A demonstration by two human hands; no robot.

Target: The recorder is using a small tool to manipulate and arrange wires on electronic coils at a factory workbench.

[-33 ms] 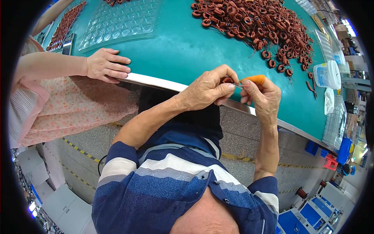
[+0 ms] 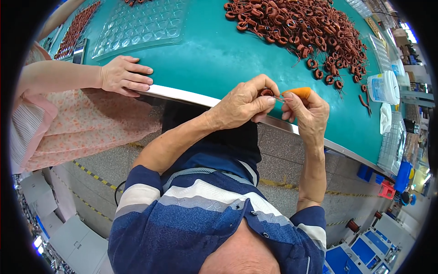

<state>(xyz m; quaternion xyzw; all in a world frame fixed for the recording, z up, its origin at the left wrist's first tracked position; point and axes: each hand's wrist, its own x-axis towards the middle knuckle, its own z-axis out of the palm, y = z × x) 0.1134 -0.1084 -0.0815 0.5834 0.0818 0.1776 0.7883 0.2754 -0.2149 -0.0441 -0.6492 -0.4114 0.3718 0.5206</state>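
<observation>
Over the front edge of the green table, my left hand (image 2: 239, 105) pinches a small ring-shaped coil (image 2: 266, 92) wound with reddish-brown wire, between thumb and forefinger. Thin wire leads (image 2: 281, 98) stick out of the coil to the right. My right hand (image 2: 309, 113) is closed at the thumb and forefinger on the ends of these leads. An orange finger cover (image 2: 300, 92) sits on its forefinger. Part of the coil is hidden behind my left fingers.
A large heap of similar coils (image 2: 301, 27) lies at the far right. Beside it are red-handled pliers (image 2: 364, 104) and a white tub (image 2: 383, 87). A clear plastic tray (image 2: 141, 27) lies at the far left. Another person's hand (image 2: 125, 76) rests on the table's edge (image 2: 182, 95).
</observation>
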